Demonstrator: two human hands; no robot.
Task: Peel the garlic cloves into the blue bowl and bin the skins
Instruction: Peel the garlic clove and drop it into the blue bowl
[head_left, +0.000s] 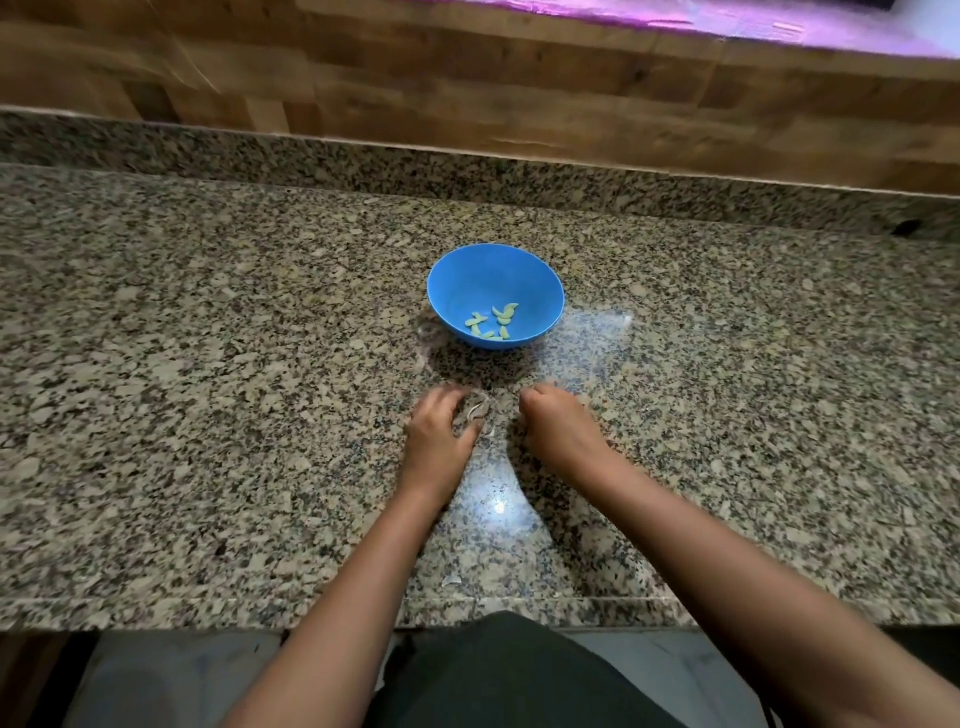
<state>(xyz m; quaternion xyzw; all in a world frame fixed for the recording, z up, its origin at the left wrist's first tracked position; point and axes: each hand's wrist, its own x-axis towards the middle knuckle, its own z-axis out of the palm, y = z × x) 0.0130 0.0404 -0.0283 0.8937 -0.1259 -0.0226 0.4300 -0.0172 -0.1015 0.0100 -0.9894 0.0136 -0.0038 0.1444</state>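
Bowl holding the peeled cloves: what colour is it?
Blue bowl, clearest in the head view.

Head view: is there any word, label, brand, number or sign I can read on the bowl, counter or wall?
None can be read.
Blue bowl: plain, no mark.
Granite counter: speckle only.
Wooden wall: no lettering.
Purple strip at top right: blurred, nothing legible.
No print on the garlic skins at the fingers of the left hand.

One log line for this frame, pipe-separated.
blue bowl: peeled cloves inside | left hand: curled round skins | right hand: curled, contents hidden | stray skin: near counter edge
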